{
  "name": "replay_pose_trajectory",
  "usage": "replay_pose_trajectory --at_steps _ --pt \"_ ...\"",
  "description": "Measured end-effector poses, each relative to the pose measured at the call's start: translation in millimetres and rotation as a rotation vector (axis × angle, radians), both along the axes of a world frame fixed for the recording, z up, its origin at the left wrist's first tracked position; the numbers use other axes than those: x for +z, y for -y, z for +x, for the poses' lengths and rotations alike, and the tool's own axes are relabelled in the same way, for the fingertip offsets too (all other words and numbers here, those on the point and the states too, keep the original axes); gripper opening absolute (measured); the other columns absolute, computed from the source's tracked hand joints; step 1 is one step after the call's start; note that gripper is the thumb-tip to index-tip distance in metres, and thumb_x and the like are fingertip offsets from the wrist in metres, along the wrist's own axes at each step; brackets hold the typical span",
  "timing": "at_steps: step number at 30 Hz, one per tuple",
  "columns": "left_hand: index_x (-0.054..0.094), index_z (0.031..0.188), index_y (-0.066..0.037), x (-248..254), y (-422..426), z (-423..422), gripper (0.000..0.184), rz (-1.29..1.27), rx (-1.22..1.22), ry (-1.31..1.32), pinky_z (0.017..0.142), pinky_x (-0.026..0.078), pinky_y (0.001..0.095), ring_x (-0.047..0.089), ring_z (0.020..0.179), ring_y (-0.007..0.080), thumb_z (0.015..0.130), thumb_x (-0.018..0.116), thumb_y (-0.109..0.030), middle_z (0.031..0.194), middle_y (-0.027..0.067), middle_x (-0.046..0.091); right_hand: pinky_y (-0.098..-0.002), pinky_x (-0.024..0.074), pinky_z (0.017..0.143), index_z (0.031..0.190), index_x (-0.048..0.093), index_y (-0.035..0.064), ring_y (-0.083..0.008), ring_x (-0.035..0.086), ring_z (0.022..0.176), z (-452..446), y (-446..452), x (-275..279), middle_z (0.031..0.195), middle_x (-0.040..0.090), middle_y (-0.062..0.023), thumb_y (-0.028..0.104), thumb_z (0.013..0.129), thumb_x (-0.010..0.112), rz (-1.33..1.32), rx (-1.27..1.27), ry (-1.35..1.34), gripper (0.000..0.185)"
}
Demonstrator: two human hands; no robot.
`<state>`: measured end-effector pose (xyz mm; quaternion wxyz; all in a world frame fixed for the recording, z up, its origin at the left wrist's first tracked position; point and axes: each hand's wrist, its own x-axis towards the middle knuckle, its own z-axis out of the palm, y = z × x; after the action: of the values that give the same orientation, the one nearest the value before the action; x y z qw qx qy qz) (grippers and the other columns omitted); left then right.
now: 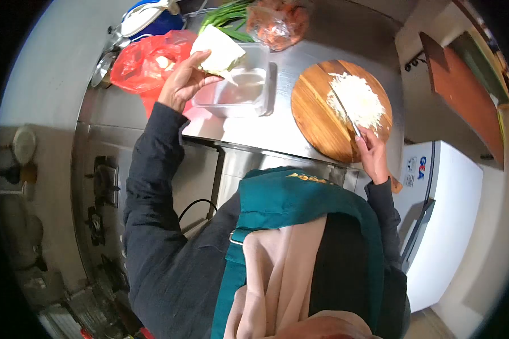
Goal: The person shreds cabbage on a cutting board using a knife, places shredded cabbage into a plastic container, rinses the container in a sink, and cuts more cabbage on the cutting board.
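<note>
My left hand [185, 83] grips a pale wedge of cabbage [219, 50], held above a clear plastic container [260, 85] whose inside looks mostly bare. In my right hand [371, 151] is a knife [345, 108], its blade lying along the left side of a heap of shredded cabbage [361, 100]. That heap rests on a round wooden cutting board [309, 116]. Part of the knife's handle is hidden by my fingers.
A red plastic bag [147, 62] lies left of the container. Behind are green onions [226, 20] and a bag of carrots [277, 25]. A white fridge [447, 220] stands at right, a stove [104, 181] at left.
</note>
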<state>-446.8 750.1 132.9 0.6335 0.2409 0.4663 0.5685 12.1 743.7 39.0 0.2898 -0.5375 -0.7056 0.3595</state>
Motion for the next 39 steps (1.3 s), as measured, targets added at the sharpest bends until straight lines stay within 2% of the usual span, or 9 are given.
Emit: replay_pose_trajectory --at_steps 4,7,10,13,16,19,27,33,39 --pt "0.046 0.118 0.004 -13 10 69 0.033 0.043 -0.151 0.092 0.079 0.058 0.0423 0.062 0.100 0.0331 0.090 0.054 -0.013 0.113 0.0184 0.058 -0.0226 0.0399 0.056 0.108 0.059 -0.0017 -0.0062 0.047 0.061 5 4 13 0.071 0.055 -0.0012 0.014 0.090 0.055 -0.052 -0.101 -0.239 0.025" --pt "0.052 0.112 0.002 -51 12 140 0.029 0.075 -0.214 0.079 0.076 0.059 0.0391 0.064 0.095 0.0240 0.084 0.059 -0.001 0.104 0.0111 0.061 -0.0225 0.0400 0.056 0.109 0.059 -0.0015 -0.0062 0.047 0.061 11 6 13 0.072 0.056 -0.0006 0.013 0.090 0.055 -0.113 -0.149 -0.300 0.024" --pt "0.032 0.131 0.000 -96 6 190 0.058 -0.013 -0.244 0.210 0.078 0.059 0.0354 0.064 0.095 0.0224 0.080 0.059 0.010 0.113 0.0135 0.055 -0.0219 0.0423 0.059 0.109 0.059 -0.0016 -0.0061 0.050 0.065 17 11 -3 0.075 0.057 -0.0011 0.012 0.090 0.055 -0.096 -0.182 -0.264 0.024" --pt "0.031 0.134 -0.003 -119 2 201 0.062 0.050 -0.357 0.160 0.083 0.056 0.0315 0.061 0.101 0.0199 0.079 0.058 0.011 0.118 0.0106 0.052 -0.0215 0.0445 0.065 0.110 0.059 -0.0012 -0.0063 0.053 0.071 25 20 -16 0.078 0.060 -0.0020 0.011 0.090 0.055 0.108 -0.274 -0.238 0.024" --pt "0.033 0.135 -0.007 -121 -6 197 0.066 0.182 -0.495 0.070 0.092 0.050 0.0306 0.052 0.114 0.0196 0.078 0.060 0.011 0.124 0.0083 0.048 -0.0216 0.0456 0.069 0.110 0.059 -0.0012 -0.0069 0.055 0.077 39 28 -21 0.082 0.061 -0.0038 0.009 0.090 0.054 0.031 -0.309 -0.366 0.023" --pt "0.034 0.139 -0.009 -104 -15 189 0.075 0.306 -0.739 -0.447 0.105 0.035 0.0338 0.034 0.130 0.0210 0.074 0.070 0.000 0.135 0.0086 0.041 -0.0229 0.0452 0.070 0.111 0.059 0.0002 -0.0075 0.055 0.078 51 30 -26 0.084 0.061 -0.0049 0.011 0.089 0.056 0.030 -0.364 -0.348 0.025" --pt "0.031 0.142 -0.011 -107 -29 167 0.077 0.281 -0.815 -0.719 0.111 0.024 0.0363 0.030 0.134 0.0229 0.075 0.069 -0.006 0.142 0.0117 0.036 -0.0380 0.0476 0.074 0.106 0.060 0.0038 -0.0327 0.061 0.084 72 -12 -44 0.096 0.063 -0.0165 0.016 0.084 0.058 0.241 -0.499 -0.009 0.025" --pt "0.027 0.143 -0.009 -115 -25 174 0.083 0.323 -0.610 -0.605 0.110 0.026 0.0348 0.029 0.134 0.0247 0.071 0.066 -0.002 0.145 0.0137 0.031 -0.0438 0.0453 0.077 0.103 0.062 0.0043 -0.0346 0.057 0.087 62 -65 -49 0.090 0.059 -0.0168 0.014 0.079 0.061 0.409 -0.456 0.375 0.026" --pt "0.024 0.143 -0.004 -134 -13 197 0.084 0.334 -0.364 0.228 0.108 0.030 0.0330 0.031 0.133 0.0263 0.068 0.060 -0.006 0.146 0.0146 0.026 -0.0411 0.0439 0.079 0.104 0.065 0.0080 -0.0315 0.052 0.090 57 -75 -58 0.088 0.055 -0.0143 0.013 0.077 0.063 0.414 -0.403 0.446 0.028"
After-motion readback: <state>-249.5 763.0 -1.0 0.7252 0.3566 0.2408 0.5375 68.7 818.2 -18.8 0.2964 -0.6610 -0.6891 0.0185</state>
